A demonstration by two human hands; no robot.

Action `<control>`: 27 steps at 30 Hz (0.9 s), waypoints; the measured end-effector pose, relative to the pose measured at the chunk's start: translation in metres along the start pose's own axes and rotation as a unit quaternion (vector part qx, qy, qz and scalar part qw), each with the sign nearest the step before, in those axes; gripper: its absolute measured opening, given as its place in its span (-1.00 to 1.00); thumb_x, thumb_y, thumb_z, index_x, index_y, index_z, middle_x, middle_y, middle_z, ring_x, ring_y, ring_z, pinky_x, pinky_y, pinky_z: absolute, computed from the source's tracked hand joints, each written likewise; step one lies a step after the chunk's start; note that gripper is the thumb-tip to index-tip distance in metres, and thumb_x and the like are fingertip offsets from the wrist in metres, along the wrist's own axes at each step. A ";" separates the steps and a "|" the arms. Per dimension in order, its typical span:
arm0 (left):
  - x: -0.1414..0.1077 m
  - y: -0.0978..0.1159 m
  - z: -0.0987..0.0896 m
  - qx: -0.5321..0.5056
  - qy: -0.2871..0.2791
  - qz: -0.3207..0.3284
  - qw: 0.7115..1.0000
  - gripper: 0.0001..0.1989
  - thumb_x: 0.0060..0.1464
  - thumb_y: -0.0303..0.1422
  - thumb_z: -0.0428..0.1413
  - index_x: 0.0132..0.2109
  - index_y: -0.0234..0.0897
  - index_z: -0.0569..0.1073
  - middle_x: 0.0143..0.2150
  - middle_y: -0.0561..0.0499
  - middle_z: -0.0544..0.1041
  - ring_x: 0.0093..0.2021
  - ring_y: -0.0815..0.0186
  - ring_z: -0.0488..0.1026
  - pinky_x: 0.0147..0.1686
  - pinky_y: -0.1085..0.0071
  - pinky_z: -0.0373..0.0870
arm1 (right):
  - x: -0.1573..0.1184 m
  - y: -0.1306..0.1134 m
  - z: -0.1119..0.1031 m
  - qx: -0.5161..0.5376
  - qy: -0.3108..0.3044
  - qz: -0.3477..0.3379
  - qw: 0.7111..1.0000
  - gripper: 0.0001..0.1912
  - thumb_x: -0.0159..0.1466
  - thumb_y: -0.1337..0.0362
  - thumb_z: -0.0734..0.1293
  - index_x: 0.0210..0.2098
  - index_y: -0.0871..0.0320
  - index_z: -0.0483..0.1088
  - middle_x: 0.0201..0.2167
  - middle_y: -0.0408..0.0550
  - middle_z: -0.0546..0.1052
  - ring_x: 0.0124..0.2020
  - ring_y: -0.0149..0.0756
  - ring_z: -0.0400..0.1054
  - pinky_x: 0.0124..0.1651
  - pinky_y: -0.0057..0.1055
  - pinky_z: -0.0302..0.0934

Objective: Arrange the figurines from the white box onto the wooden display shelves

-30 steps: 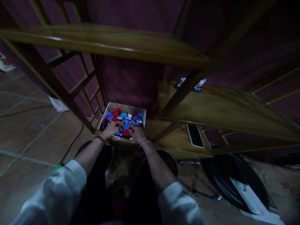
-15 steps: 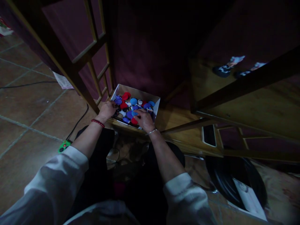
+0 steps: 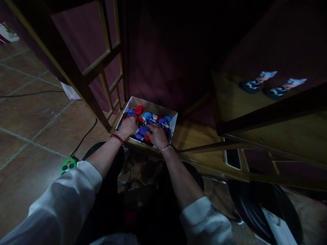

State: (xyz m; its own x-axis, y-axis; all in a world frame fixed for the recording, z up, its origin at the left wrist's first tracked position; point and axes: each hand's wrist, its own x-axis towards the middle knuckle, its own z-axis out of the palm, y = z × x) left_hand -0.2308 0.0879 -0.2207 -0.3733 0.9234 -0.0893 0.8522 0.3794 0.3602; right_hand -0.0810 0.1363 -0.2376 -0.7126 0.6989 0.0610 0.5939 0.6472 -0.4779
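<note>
A shallow white cardboard box (image 3: 173, 124) stands on the wooden ledge before me. Inside lie many small round-topped pieces in blue, purple and red, with white and dark bits among them; their kind is hard to make out. My left hand (image 3: 129, 126), with a red bead bracelet, reaches over the box's left side, its fingertips down among the pieces and partly hidden. My right hand (image 3: 157, 136), with a thin silvery bracelet, is over the front right part. Its thumb and forefinger are apart beside a purple piece (image 3: 144, 130).
Two small figures (image 3: 259, 81) stand on a wooden shelf at the right. A phone (image 3: 233, 159) lies on the ledge. A lattice wooden frame (image 3: 102, 63) rises left of the box. A green device (image 3: 68, 165) with a black cable is on the tiled floor.
My left hand has moved right, from the box's left edge to over the pieces. A light blue piece at my right fingertips no longer shows there. The whole view has shifted slightly.
</note>
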 end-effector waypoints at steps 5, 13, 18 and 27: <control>0.000 0.017 0.004 -0.041 0.007 0.018 0.999 -0.69 0.07 -0.43 -0.11 -0.09 -0.31 0.43 -0.18 -0.16 0.52 -0.14 0.20 0.45 -0.13 0.35 0.31 | 0.002 -0.001 -0.001 0.005 0.010 0.006 1.000 -0.70 0.18 0.36 0.23 -0.09 0.20 0.37 -0.11 0.00 0.45 -0.06 -0.28 0.30 0.03 -0.39 0.16; 0.003 0.039 0.014 -0.081 0.031 0.028 0.996 -0.70 0.02 -0.49 -0.09 -0.16 -0.31 0.47 -0.06 -0.17 0.42 -0.14 0.24 0.43 -0.13 0.36 0.33 | 0.005 -0.001 -0.002 0.018 0.007 0.027 0.999 -0.67 0.13 0.47 0.22 -0.11 0.20 0.37 -0.12 0.04 0.45 -0.05 -0.23 0.30 0.00 -0.37 0.18; 0.009 0.039 0.013 -0.092 0.029 0.037 0.995 -0.71 0.01 -0.51 -0.09 -0.18 -0.32 0.47 -0.17 -0.14 0.48 -0.13 0.25 0.42 -0.09 0.36 0.30 | 0.004 -0.001 -0.003 0.006 0.003 0.033 0.999 -0.75 0.15 0.41 0.22 -0.17 0.20 0.40 -0.20 0.04 0.48 -0.13 -0.22 0.34 -0.08 -0.37 0.21; 0.008 0.025 0.000 -0.068 0.075 -0.025 0.995 -0.70 0.01 -0.45 -0.05 -0.11 -0.29 0.46 -0.09 -0.15 0.45 -0.12 0.23 0.42 -0.13 0.41 0.31 | 0.001 -0.001 -0.005 0.015 0.014 0.029 0.999 -0.76 0.20 0.35 0.21 -0.18 0.14 0.42 -0.18 -0.04 0.47 -0.14 -0.31 0.33 -0.03 -0.39 0.18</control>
State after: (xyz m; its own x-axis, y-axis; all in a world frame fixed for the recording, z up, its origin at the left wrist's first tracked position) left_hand -0.2120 0.1048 -0.2127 -0.4735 0.8804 0.0244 0.7770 0.4045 0.4824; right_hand -0.0809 0.1377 -0.2325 -0.6658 0.7440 0.0564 0.6229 0.5959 -0.5069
